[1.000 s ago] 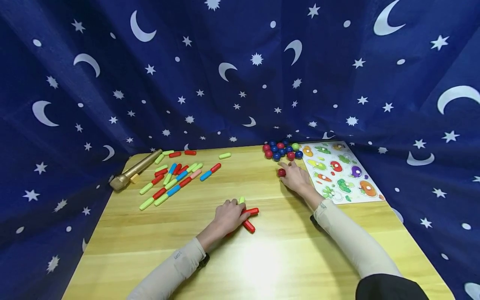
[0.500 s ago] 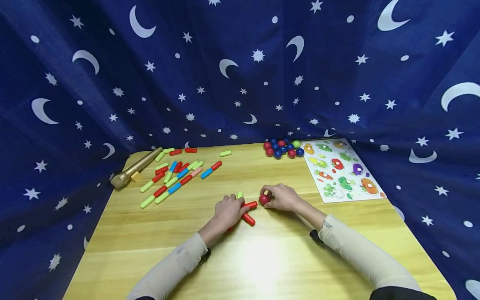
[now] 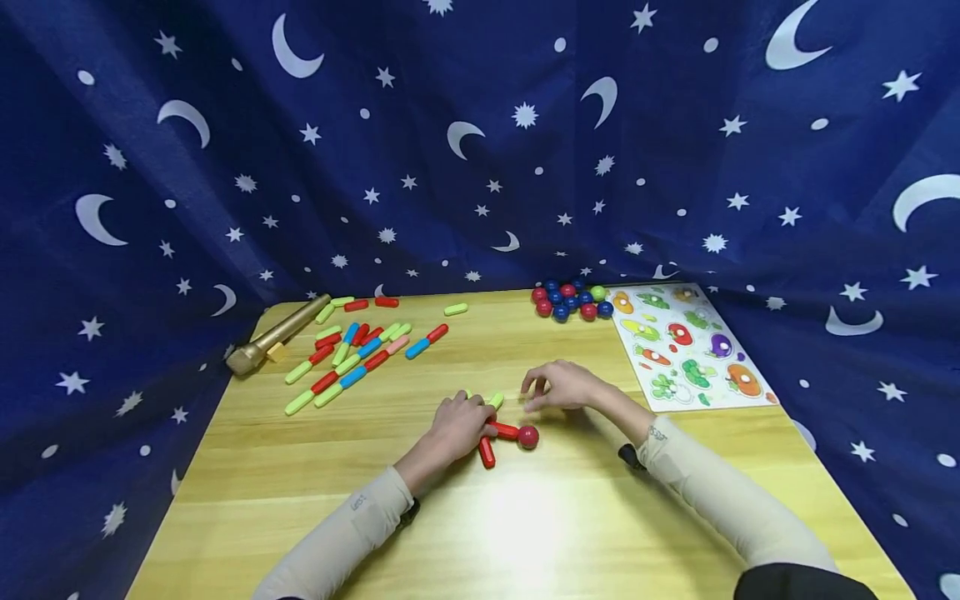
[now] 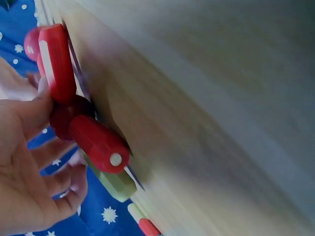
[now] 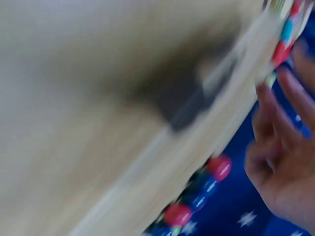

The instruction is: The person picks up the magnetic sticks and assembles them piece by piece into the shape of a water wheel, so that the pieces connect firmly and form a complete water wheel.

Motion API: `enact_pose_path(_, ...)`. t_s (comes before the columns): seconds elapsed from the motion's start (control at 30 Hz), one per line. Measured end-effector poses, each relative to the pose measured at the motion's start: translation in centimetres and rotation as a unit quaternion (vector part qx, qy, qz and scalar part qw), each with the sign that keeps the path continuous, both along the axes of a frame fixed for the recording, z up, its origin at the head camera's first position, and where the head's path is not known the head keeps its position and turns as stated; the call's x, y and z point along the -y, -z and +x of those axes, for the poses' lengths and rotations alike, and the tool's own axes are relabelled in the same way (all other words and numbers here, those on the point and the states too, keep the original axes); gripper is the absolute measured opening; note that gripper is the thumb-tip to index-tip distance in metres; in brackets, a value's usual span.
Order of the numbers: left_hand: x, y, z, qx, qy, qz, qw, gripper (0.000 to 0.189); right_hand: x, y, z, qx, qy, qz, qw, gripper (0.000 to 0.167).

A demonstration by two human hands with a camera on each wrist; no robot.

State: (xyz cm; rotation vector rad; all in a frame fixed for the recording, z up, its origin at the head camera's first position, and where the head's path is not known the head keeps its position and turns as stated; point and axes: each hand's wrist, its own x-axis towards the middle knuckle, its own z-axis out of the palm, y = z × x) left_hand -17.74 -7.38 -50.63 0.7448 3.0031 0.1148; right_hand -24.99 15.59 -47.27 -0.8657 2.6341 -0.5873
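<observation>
My left hand [image 3: 459,427] holds a small build of magnetic rods, its thumb along a red magnetic rod [image 4: 56,64]. That rod meets a dark red ball [image 4: 71,118] in the middle, where another red rod [image 4: 101,145] and a green rod [image 4: 110,182] also join. In the head view the hand covers the middle of the build. A red ball [image 3: 528,437] sits at the outer end of the right-pointing red rod [image 3: 506,431]. Just behind and right of it, my right hand [image 3: 566,387] hovers with fingers loosely bent and nothing between them.
Several red, blue, green and pink rods [image 3: 352,377] lie at the left back, beside a gold microphone [image 3: 281,333]. A cluster of red, blue and green balls [image 3: 572,303] is at the back. Right of it lies a vegetable puzzle board [image 3: 678,346]. A starry curtain [image 3: 480,208] hangs behind.
My right hand has brought a red ball from near the cluster to the rod's end and let it go. The build under my left hand has turned slightly.
</observation>
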Motion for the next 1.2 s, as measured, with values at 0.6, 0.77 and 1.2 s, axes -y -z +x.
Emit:
enact_pose_path(0.6, 0.7, 0.3, 0.5, 0.0, 0.086, 0.022, 0.996, 0.018, -2.5, 2.1, -9.2, -0.119, 0.245, 0.088, 0.9583, 0.046)
enact_pose_path(0.77, 1.2, -0.1, 0.0, -0.002, 0.088, 0.024, 0.9958, 0.02, -2.4, 2.3, -8.8, -0.147, 0.256, 0.059, 0.9537, 0.036)
enact_pose_path(1.2, 0.8, -0.3, -0.1, 0.016, 0.102, 0.029, 0.9942, 0.024, -2.1, 2.5, -5.5, -0.132, 0.201, 0.03, 0.9702, 0.033)
